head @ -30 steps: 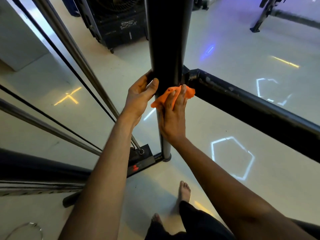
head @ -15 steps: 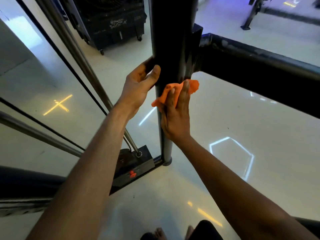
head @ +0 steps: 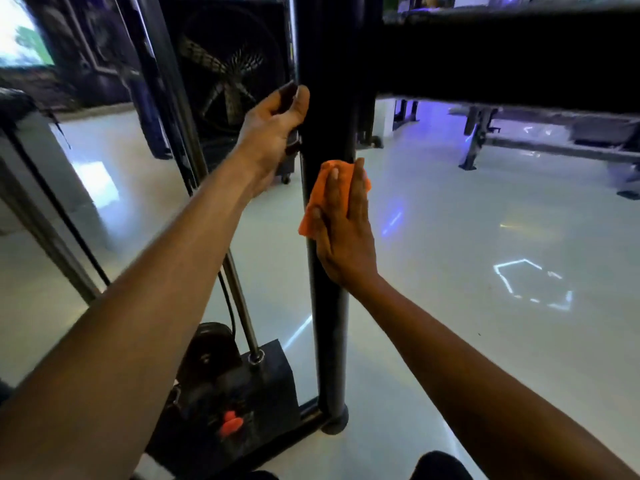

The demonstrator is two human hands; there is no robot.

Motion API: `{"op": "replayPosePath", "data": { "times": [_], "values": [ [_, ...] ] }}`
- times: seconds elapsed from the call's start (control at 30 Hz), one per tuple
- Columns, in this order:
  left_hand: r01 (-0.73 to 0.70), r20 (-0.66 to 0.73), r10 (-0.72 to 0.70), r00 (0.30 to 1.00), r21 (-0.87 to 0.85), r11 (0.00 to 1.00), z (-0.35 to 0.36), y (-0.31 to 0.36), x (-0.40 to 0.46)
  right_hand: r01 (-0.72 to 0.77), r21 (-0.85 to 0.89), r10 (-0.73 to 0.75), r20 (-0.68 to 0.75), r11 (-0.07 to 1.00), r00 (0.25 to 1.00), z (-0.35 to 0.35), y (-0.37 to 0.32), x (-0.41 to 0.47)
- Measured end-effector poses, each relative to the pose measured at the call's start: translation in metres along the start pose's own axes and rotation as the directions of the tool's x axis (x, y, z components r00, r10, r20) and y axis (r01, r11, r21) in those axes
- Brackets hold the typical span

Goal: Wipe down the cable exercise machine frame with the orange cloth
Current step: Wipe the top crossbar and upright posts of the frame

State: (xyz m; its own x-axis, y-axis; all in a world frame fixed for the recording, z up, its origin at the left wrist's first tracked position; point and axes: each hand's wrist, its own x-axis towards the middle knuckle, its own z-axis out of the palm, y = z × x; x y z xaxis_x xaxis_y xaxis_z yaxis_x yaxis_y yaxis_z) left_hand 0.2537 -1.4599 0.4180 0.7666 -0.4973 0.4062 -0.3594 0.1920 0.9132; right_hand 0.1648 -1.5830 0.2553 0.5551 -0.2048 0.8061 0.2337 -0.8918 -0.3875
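Observation:
The cable machine's black upright post [head: 329, 341] runs down the middle of the head view to a foot on the floor. A thick black crossbar [head: 502, 53] joins it at the top right. With straight fingers, my right hand [head: 346, 230] presses the orange cloth [head: 317, 199] flat against the post's front, just below the crossbar joint. My left hand [head: 273, 133] grips the post's left edge higher up, its fingers curled round the back and its thumb on the front.
Steel guide rods [head: 239, 306] and a black cable slant down to a black weight block [head: 242, 403] with a red pin at the post's left. A large black fan [head: 228, 64] stands behind. Another machine's frame [head: 478, 143] stands on the pale floor, far right.
The view has tilted upward, so the crossbar now sits at the top of the frame. My right hand has straightened, with the cloth flat on the post. My left hand keeps its grip.

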Motion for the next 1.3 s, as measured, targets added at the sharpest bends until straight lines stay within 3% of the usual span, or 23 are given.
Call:
{"op": "replayPosePath", "data": {
  "times": [0.17, 0.37, 0.6, 0.87, 1.1, 1.3],
  "values": [
    [-0.041, -0.026, 0.041, 0.999, 0.006, 0.999, -0.006, -0.035, -0.006, 0.048, -0.008, -0.049, -0.147, 0.999, 0.988, 0.001, -0.013, 0.035],
    [-0.071, -0.033, 0.072, 0.997, 0.031, 0.997, -0.003, -0.065, -0.023, 0.046, -0.016, -0.047, -0.072, 0.999, 0.996, 0.030, 0.021, -0.051],
    [-0.028, -0.088, 0.034, 0.996, 0.074, 0.997, -0.005, -0.080, -0.026, 0.007, -0.003, -0.007, -0.161, 1.000, 0.987, 0.025, 0.002, -0.012],
    [-0.021, -0.081, 0.020, 0.997, -0.018, 1.000, 0.004, -0.105, -0.047, -0.019, -0.110, 0.015, -0.036, 0.994, 0.999, 0.059, 0.043, -0.109],
    [0.015, -0.089, -0.017, 0.996, -0.031, 0.999, 0.006, -0.123, -0.057, -0.024, -0.090, 0.009, -0.160, 0.996, 0.987, 0.058, 0.021, -0.072],
    [0.022, -0.108, -0.026, 0.994, -0.037, 0.999, 0.007, -0.144, -0.067, -0.025, -0.155, 0.021, -0.025, 0.988, 0.999, 0.087, 0.065, -0.154]
  ]
}}
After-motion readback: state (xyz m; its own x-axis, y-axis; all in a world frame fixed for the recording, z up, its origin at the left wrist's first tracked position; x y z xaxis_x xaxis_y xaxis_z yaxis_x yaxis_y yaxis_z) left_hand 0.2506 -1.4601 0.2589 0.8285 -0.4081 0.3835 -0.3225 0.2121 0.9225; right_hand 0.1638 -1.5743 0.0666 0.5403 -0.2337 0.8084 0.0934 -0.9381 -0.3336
